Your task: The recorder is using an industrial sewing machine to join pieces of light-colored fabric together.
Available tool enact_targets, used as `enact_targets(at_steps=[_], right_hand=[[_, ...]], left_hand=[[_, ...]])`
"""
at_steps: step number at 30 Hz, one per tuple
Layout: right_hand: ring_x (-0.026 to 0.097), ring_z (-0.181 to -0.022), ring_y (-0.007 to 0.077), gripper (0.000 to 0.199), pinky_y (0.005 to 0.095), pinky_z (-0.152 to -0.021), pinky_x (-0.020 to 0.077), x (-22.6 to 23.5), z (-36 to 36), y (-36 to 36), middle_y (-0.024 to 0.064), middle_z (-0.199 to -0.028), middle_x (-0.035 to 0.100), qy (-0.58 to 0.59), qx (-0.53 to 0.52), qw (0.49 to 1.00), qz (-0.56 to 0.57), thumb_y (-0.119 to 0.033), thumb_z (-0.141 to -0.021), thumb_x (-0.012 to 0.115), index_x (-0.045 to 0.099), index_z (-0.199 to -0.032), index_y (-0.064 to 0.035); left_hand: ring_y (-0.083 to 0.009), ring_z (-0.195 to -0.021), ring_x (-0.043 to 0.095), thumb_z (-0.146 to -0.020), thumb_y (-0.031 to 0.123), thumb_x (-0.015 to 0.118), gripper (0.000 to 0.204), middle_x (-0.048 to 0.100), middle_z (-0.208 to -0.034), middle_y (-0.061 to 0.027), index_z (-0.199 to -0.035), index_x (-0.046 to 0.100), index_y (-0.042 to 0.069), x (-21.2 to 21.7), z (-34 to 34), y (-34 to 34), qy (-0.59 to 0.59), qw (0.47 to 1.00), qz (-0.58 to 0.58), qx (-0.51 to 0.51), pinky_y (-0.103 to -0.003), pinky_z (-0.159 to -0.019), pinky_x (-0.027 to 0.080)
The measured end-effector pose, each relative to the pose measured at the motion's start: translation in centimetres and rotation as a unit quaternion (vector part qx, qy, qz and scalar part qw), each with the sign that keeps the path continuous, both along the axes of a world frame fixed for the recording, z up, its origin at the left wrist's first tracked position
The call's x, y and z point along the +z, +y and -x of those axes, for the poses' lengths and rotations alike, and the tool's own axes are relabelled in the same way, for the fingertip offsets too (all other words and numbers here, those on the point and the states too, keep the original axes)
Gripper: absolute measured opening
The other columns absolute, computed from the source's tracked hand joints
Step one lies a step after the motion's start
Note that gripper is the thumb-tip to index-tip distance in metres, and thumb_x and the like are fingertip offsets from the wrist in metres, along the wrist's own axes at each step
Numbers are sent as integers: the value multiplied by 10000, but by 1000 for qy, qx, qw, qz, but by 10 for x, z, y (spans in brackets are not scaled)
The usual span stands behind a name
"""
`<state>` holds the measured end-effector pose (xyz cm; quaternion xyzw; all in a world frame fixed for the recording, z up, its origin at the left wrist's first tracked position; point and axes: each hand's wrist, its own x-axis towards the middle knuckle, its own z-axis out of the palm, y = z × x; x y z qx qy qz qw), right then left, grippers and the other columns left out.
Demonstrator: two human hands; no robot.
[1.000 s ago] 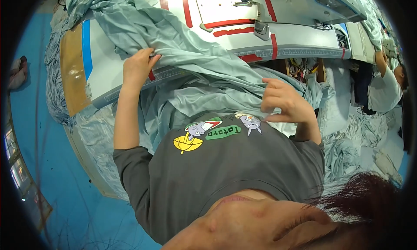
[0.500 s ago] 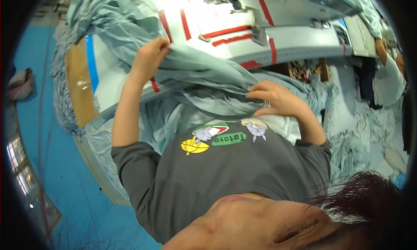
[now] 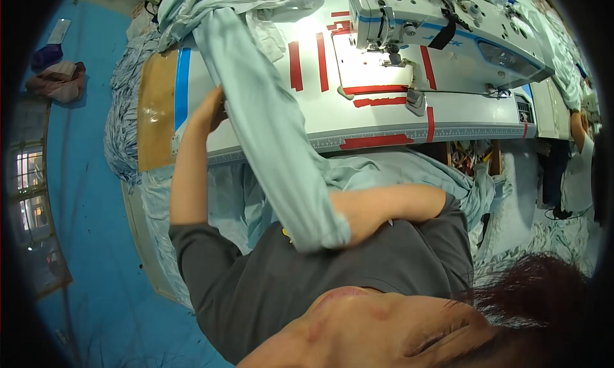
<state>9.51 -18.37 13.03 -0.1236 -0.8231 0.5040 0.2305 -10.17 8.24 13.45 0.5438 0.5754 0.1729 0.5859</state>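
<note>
Where the pale green cloth (image 3: 265, 125) crosses the front edge of the white table (image 3: 326, 121), it is drawn out as a long band on a slant. Its long axis runs from the table's far left, where it meets a loose heap of cloth (image 3: 182, 16), down to the right, with the near end pointing at your chest. The upper stretch lies over the tabletop, left of the sewing machine (image 3: 448, 32); the lower stretch hangs in front of your dark shirt (image 3: 358, 272).

Your left hand (image 3: 210, 112) is at the band's left edge, its fingers partly hidden by the cloth, so I cannot tell whether they grip it. Your right hand (image 3: 355, 221) is at the near end, bent in toward your chest; the cloth covers its fingers, and whether they are closed cannot be told.

Under the table, to your right, a wooden-sided drawer (image 3: 496, 159) holds a jumble of small, mixed items (image 3: 470, 157), too small to make out singly.
</note>
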Motion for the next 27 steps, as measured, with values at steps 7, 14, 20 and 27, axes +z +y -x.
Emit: enact_targets(at_steps=[7, 14, 20, 27], right_hand=[[598, -817, 387, 268, 437, -701, 474, 8, 30, -10, 232, -852, 624, 198, -30, 970, -140, -175, -807, 599, 602, -998, 13], [573, -784, 379, 282, 397, -697, 462, 9, -21, 1, 185, -825, 616, 73, 39, 994, 75, -104, -775, 632, 580, -1027, 11], [600, -765, 288, 307, 359, -677, 464, -2, -20, 14, 142, -846, 629, 14, 92, 993, 69, -40, -715, 620, 600, -1021, -25], [600, -814, 297, 250, 354, -710, 470, -29, -37, 85, 123, -864, 616, 55, -400, 898, -177, 21, -721, 579, 599, -964, -37]], left_hand=[[-222, -1135, 548, -897, 486, 540, 631, 564, -1257, -136, -1280, 495, -14, 36, 35, 58, -293, 927, -164, 167, -348, -962, 444], [-230, -1140, 547, -901, 481, 537, 621, 561, -1264, -143, -1280, 504, -10, 79, 229, -32, -157, 892, -317, 281, -350, -965, 442], [-237, -1143, 546, -904, 477, 534, 612, 559, -1270, -149, -1279, 512, -6, 106, 331, -149, 68, 869, -339, 355, -352, -967, 441], [-245, -1147, 546, -908, 472, 531, 602, 556, -1277, -156, -1278, 521, -2, 124, 495, -224, 396, 826, -235, 326, -354, -970, 439]])
